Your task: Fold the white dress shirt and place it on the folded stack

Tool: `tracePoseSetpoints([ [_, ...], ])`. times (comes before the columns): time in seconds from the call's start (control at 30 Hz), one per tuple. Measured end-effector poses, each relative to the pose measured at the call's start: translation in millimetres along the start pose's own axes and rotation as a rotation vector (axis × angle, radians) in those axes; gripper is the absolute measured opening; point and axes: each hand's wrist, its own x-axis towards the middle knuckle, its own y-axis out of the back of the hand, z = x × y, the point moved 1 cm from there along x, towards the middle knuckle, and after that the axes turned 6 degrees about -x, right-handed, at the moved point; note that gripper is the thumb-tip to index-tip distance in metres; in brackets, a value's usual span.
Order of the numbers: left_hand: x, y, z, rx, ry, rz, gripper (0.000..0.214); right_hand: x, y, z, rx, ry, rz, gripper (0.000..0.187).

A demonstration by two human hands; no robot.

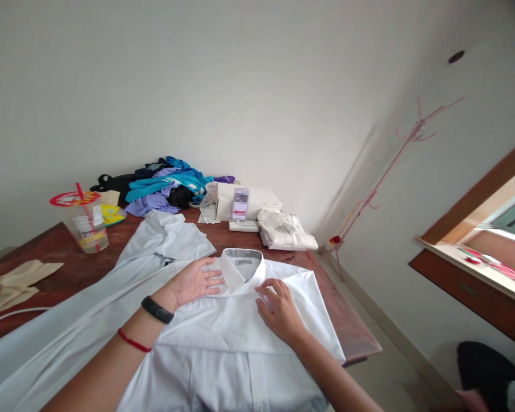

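Observation:
A white collared shirt (227,326) lies spread on the table, its folded collar (242,266) pointing toward the wall. Beside the collar's left edge is my left hand (198,281), palm turned sideways and fingers stretched apart, touching the cloth. On the collar's right side rests my right hand (278,306), its fingers bent and spread over the shoulder fabric. I see nothing gripped in either hand. Another pale, light-blue garment (154,246) stretches along the left, partly beside and behind the shirt.
The wooden table (347,309) also holds a plastic cup with a straw (86,229), a heap of clothes (171,186), a white box (260,197), a folded white bundle (286,230) and a beige cloth (21,280). A pink coat stand (386,171) stands in the corner.

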Motion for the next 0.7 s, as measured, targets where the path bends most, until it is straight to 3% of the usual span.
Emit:
tracePoseSetpoints([
  [0.37,-1.8,-8.4,0.3,-0.037,-0.013,-0.024,0.037,-0.4,0.2,1.3,0.006,0.033,0.03,0.042],
  [0.7,-4.7,-11.1,-1.1,-0.132,-0.001,-0.135,0.041,-3.7,8.3,-9.9,0.069,0.238,-0.032,0.039],
])
